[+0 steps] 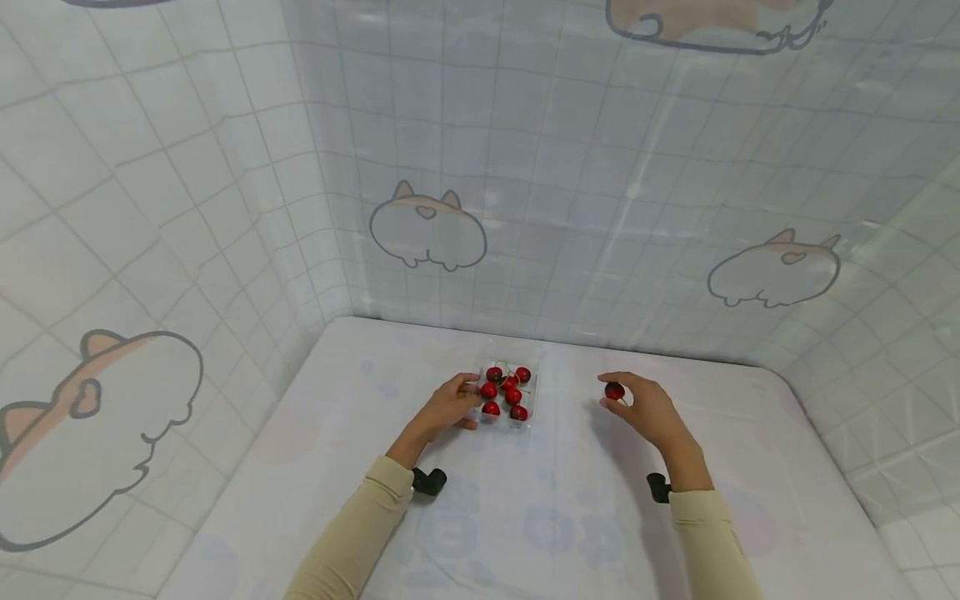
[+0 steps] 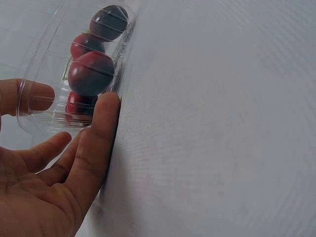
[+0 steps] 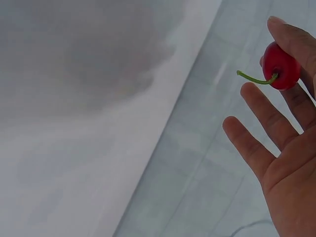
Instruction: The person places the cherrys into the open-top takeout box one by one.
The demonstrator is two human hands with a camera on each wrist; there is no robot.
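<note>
While fingers [image 3: 291, 39] half-hide the cherry [image 3: 279, 66].

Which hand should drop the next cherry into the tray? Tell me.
Right. The right hand already pinches a cherry beside the tray. The left hand grips the tray's edge, steadying it.

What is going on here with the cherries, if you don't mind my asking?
A person is working at a white covered table. The left hand holds the side of a clear plastic container with several red cherries in it. The right hand, off to the right of the container, pinches a single cherry by its body above the table, its green stem sticking out.
</note>
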